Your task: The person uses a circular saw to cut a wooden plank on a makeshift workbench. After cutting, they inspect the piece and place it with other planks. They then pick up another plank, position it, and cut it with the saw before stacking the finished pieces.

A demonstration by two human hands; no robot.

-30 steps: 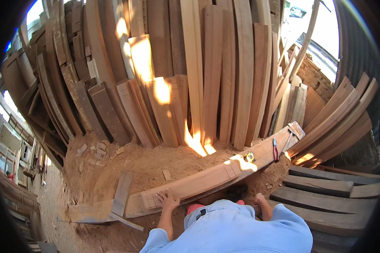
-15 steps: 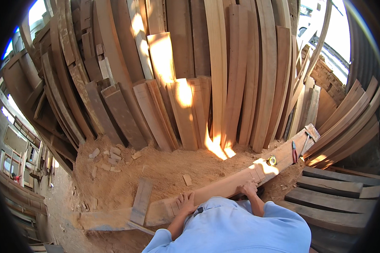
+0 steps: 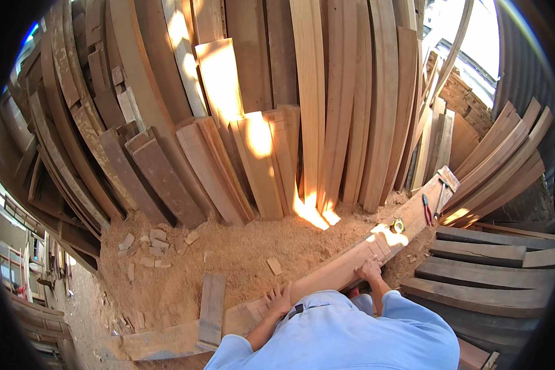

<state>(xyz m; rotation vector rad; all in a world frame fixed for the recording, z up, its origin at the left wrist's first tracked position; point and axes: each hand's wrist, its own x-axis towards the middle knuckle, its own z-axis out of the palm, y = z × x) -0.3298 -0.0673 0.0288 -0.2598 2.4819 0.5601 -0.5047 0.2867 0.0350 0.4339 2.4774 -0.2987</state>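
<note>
A long marked wooden board (image 3: 320, 274) lies on a longer plank (image 3: 413, 234) running diagonally across the lower view. My left hand (image 3: 278, 299) rests on the board's left part with fingers apart. My right hand (image 3: 369, 271) has curled fingers gripping the board toward its right part, beside some drawn lines. A yellow tape measure (image 3: 397, 226) sits farther right on the plank. Beyond it lie red-handled pliers (image 3: 427, 208) and a metal tool (image 3: 439, 198), its exact kind unclear. A short grey offcut (image 3: 211, 305) lies across the plank's left part.
Many boards (image 3: 308, 105) stand upright behind a mound of sawdust (image 3: 216, 246) with scattered offcuts (image 3: 157, 243). More boards lean at the right (image 3: 493, 172); others lie stacked at the lower right (image 3: 475, 277). A walkway (image 3: 89, 314) runs along the left.
My right hand moved from the right edge, near my body, up and left onto the board, where it now grips. My left hand stays on the board. The camera's view has shifted.
</note>
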